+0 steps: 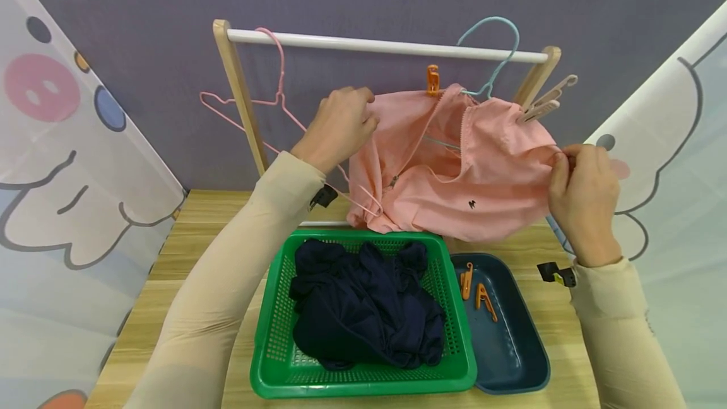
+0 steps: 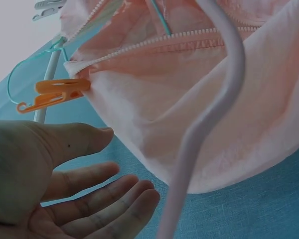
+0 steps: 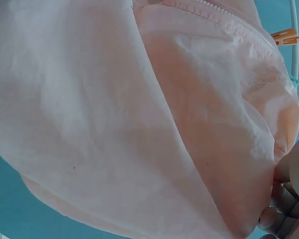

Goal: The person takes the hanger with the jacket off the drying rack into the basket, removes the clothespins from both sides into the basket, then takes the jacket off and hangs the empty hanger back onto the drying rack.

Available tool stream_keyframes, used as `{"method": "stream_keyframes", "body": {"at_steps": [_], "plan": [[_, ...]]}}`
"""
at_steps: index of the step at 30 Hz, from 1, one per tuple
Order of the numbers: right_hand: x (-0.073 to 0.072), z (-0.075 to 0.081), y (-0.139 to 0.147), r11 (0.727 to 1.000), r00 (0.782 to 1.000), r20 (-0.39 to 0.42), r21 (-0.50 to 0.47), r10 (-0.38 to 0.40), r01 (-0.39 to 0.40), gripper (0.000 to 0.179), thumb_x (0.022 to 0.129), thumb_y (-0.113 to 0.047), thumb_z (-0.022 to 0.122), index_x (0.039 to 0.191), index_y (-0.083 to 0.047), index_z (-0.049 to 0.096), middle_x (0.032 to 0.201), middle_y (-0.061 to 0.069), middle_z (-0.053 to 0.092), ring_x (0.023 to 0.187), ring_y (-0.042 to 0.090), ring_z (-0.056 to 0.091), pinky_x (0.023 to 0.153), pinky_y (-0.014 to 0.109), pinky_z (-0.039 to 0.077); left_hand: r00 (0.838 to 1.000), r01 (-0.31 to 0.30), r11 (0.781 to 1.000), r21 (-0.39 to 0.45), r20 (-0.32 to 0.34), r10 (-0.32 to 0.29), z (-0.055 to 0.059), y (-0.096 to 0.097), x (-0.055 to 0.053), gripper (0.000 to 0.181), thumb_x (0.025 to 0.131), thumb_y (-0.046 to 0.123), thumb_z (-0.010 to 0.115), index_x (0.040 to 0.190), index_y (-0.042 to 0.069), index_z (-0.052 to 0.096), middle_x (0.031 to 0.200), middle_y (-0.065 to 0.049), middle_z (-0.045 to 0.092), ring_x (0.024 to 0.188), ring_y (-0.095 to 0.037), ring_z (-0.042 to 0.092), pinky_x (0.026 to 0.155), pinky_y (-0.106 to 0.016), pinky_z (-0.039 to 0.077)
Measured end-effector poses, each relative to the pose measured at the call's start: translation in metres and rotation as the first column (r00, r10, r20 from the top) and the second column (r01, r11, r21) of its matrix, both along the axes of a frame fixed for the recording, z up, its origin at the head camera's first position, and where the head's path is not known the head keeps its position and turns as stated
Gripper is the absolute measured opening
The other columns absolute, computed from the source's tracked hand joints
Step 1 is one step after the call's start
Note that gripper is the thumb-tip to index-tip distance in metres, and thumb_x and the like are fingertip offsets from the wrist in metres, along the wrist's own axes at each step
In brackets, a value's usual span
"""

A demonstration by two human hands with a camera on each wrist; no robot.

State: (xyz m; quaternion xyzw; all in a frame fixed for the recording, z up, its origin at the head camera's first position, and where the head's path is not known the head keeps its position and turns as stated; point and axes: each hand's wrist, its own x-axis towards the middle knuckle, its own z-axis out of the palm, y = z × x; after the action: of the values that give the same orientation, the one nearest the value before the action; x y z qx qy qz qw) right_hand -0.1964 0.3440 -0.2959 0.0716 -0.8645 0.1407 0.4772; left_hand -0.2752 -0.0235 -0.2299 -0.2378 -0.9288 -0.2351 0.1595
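A pink zip-up jacket [image 1: 494,169] hangs on a light blue hanger [image 1: 502,59] from the rack's white rail. An orange clothespin [image 1: 433,79] grips its left shoulder edge, and beige clothespins [image 1: 539,106] sit on the right shoulder. My right hand [image 1: 587,197] pinches the jacket's right side between thumb and fingers. Beside the jacket's left side is my left hand [image 1: 341,125]; in the left wrist view its fingers [image 2: 104,209] are loosely extended and hold nothing. A pink hanger [image 1: 281,96] hangs on the rail to the left, its lower bar passing below my left wrist.
A green basket [image 1: 363,390] with dark navy clothing [image 1: 369,308] stands in front of the rack. To its right, a dark blue tray [image 1: 511,358] holds orange clothespins [image 1: 484,300]. The rack's wooden posts [image 1: 235,81] stand at both ends of the rail.
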Motion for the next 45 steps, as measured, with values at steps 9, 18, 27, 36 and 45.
{"method": "stream_keyframes", "body": {"at_steps": [9, 18, 27, 36, 45], "plan": [[0.007, -0.001, 0.004, 0.998, 0.998, -0.034, 0.007, 0.058, -0.058, 0.028, 0.103, -0.014, 0.05, 0.1, 0.012, 0.059, 0.085, 0.027, 0.051, 0.079, 0.047, 0.047, 0.065, 0.057, 0.031, 1.0, 0.008, 1.0, -0.023, -0.002, -0.008, -0.002, 0.002, 0.001, 0.029, 0.1, 0.016, 0.059, 0.123, 0.0, 0.066, 0.112, -0.015, 0.065, 0.103, -0.029, 0.062, 0.087, -0.043, 0.053], [0.013, -0.008, 0.021, 0.996, 0.993, -0.081, -0.014, 0.085, -0.086, 0.029, 0.103, -0.015, 0.051, 0.102, 0.013, 0.06, 0.087, 0.03, 0.052, 0.082, 0.049, 0.047, 0.07, 0.055, 0.031, 0.994, 0.106, 0.987, -0.124, -0.018, -0.109, -0.011, 0.011, 0.013, 0.016, 0.1, 0.01, 0.06, 0.102, 0.013, 0.076, 0.1, -0.004, 0.07, 0.092, -0.024, 0.065, 0.077, -0.042, 0.055], [0.007, -0.017, 0.056, 0.993, 0.991, -0.107, -0.077, 0.075, -0.084, 0.025, 0.099, -0.008, 0.052, 0.101, 0.015, 0.059, 0.086, 0.03, 0.052, 0.082, 0.038, 0.049, 0.08, 0.03, 0.027, 0.963, 0.239, 0.887, -0.395, -0.024, -0.27, -0.026, 0.041, 0.073, 0.014, 0.094, 0.005, 0.066, 0.085, 0.015, 0.07, 0.077, -0.001, 0.064, 0.068, -0.018, 0.061, 0.056, -0.036, 0.057], [0.01, -0.03, 0.069, 0.989, 0.99, -0.059, -0.073, 0.125, -0.129, 0.021, 0.096, -0.005, 0.052, 0.102, 0.014, 0.059, 0.089, 0.03, 0.05, 0.097, -0.005, 0.033, 0.08, 0.023, 0.026, 0.905, 0.404, 0.832, -0.38, 0.035, -0.424, -0.053, 0.048, 0.118, 0.018, 0.094, -0.001, 0.063, 0.083, 0.014, 0.066, 0.07, 0.0, 0.06, 0.061, -0.014, 0.058, 0.049, -0.025, 0.045], [0.04, -0.037, 0.025, 0.967, 0.95, -0.182, 0.021, 0.255, -0.256, 0.049, 0.1, -0.039, 0.057, 0.087, 0.008, 0.064, 0.083, 0.027, 0.049, 0.075, 0.051, 0.039, 0.083, 0.035, 0.026, 0.941, 0.327, 0.893, -0.311, 0.019, -0.338, -0.077, -0.006, 0.141, 0.039, 0.092, 0.002, 0.068, 0.062, 0.019, 0.05, 0.056, 0.008, 0.042, 0.051, -0.006, 0.044, 0.043, -0.023, 0.036]]}}
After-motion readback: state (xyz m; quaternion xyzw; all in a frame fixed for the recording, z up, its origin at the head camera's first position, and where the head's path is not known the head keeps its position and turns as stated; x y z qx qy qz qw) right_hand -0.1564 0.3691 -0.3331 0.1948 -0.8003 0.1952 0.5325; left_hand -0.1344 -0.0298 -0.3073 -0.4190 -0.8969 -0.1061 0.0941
